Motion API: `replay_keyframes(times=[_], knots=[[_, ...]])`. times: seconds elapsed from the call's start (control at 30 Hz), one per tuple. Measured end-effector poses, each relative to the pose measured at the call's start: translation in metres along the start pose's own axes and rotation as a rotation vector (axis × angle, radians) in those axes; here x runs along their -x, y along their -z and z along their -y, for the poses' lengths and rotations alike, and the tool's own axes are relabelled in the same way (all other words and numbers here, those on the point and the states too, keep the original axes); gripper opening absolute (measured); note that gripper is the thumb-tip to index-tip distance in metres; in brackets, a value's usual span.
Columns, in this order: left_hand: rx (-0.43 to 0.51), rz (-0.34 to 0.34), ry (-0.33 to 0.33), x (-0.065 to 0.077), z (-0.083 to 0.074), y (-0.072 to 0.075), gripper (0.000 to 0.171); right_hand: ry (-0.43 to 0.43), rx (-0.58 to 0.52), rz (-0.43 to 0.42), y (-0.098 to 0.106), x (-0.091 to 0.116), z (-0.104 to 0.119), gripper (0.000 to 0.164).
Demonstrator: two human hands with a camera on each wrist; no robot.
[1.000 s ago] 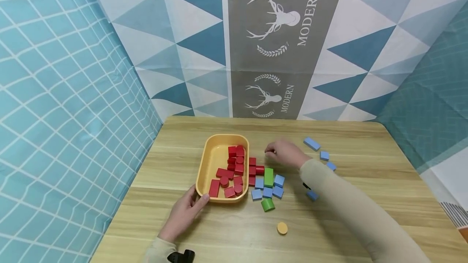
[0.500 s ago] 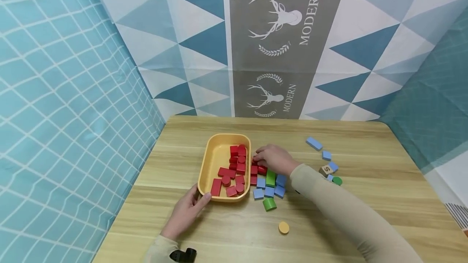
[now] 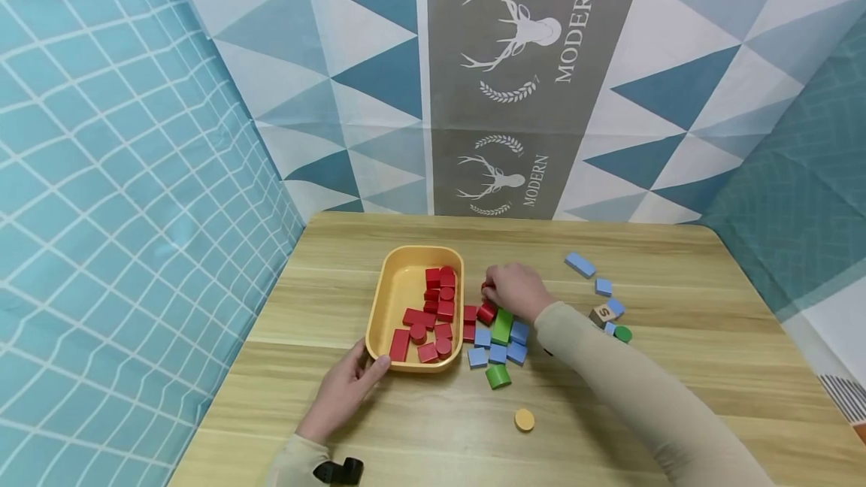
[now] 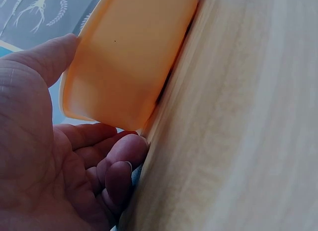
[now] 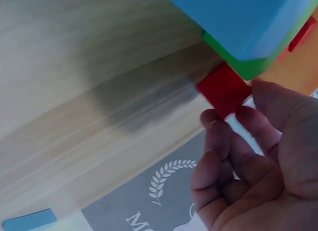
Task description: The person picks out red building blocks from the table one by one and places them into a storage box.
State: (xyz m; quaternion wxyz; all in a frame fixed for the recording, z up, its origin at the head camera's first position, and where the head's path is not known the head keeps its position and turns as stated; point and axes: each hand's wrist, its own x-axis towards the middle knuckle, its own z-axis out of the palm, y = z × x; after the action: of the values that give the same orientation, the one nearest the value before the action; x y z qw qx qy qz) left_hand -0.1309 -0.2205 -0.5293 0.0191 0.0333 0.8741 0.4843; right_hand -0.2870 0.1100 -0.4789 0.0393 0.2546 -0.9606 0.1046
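Note:
My left hand (image 3: pixel 346 389) holds the yellow plastic tray (image 3: pixel 373 319) at its near left corner. In the left wrist view its thumb (image 4: pixel 59 54) lies against the rim, with the other fingers curled by the tray's outer wall. Several red blocks lie inside the tray, mostly along its right half. To the right of the tray, my right hand (image 3: pixel 519 290) pinches a red block (image 5: pixel 224 89) between thumb and fingertips. Just in front of that hand lie a red cylinder (image 3: pixel 487 313), a green block (image 3: pixel 501 326) and a red block (image 3: pixel 470 314) beside the tray wall.
Several light blue blocks (image 3: pixel 497 354) cluster right of the tray, with a green arched piece (image 3: pixel 498 376) in front. A yellow disc (image 3: pixel 524 420) lies nearer. Farther right are a long blue block (image 3: pixel 580 264), a lettered wooden cube (image 3: pixel 602 315) and a green disc (image 3: pixel 622 334).
My right hand came left to the red blocks beside the tray, then drew slightly right with one pinched. The red cylinder has turned a little. My left hand stays on the tray.

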Motion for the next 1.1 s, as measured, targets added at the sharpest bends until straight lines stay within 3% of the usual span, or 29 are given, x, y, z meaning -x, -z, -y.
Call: replay_keyframes(times=[0.1,0.2,0.27,0.33,0.47,0.57,0.7,0.9,1.1], knots=[[0.004,0.0,-0.003,0.0,0.002,0.0,0.064,-0.065,0.024,-0.049,0.004,-0.006,0.001,0.019],[0.015,-0.001,0.001,0.001,0.002,0.001,0.065,-0.127,-0.037,-0.171,0.015,-0.016,0.01,0.012],[0.018,-0.004,0.006,0.001,0.001,0.001,0.065,-0.118,-0.118,-0.225,0.026,-0.022,0.025,0.009],[0.023,-0.006,0.007,0.001,0.001,0.003,0.066,-0.067,-0.185,-0.226,0.034,-0.028,0.045,0.01],[0.023,-0.006,0.001,0.0,0.001,0.003,0.065,0.14,-0.136,-0.13,0.028,-0.034,0.084,0.019],[0.023,-0.004,-0.005,0.0,0.001,0.001,0.062,0.235,-0.032,-0.07,0.01,-0.036,0.099,0.024],[0.018,-0.005,-0.007,-0.001,0.001,-0.001,0.062,0.212,0.017,0.008,-0.005,-0.037,0.106,0.021],[0.007,-0.011,-0.003,0.0,0.003,-0.001,0.063,0.201,0.06,0.036,-0.013,-0.038,0.104,0.011],[0.005,-0.006,0.005,0.0,0.002,-0.001,0.065,0.203,0.041,0.078,-0.015,-0.037,0.101,0.017]])
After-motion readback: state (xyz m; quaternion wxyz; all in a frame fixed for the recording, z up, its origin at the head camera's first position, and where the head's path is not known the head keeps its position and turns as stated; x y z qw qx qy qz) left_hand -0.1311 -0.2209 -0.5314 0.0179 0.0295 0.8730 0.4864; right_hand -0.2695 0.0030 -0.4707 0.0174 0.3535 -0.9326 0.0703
